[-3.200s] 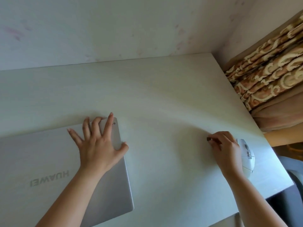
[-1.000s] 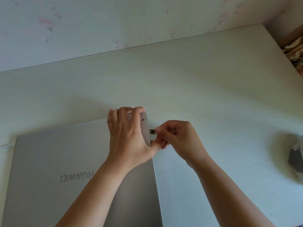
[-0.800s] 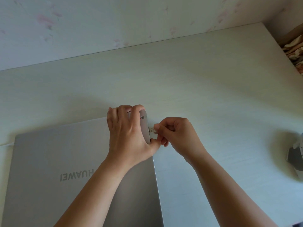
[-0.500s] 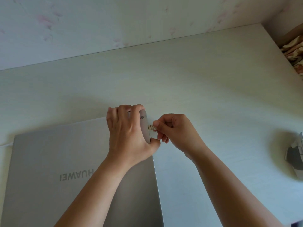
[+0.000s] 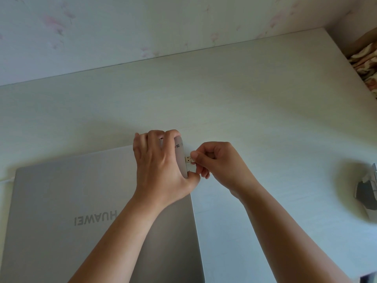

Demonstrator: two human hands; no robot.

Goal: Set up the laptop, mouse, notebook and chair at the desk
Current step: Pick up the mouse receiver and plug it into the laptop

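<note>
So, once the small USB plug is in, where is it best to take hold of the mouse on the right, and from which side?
Judging from the little that shows, grip the mouse across its two long sides, coming down from above. It lies alone on the desk near the right edge, apart from the laptop, so both flanks seem free. Most of it is cut off by the picture, so this is tentative.

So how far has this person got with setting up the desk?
Early on. Done: the laptop lies on the desk, lid closed, and the mouse sits at the right edge. In hand: the left hand tilts up the laptop's far right corner while the right hand pinches a small USB plug at its side. Left: opening the laptop; no notebook or chair is in view.
</note>
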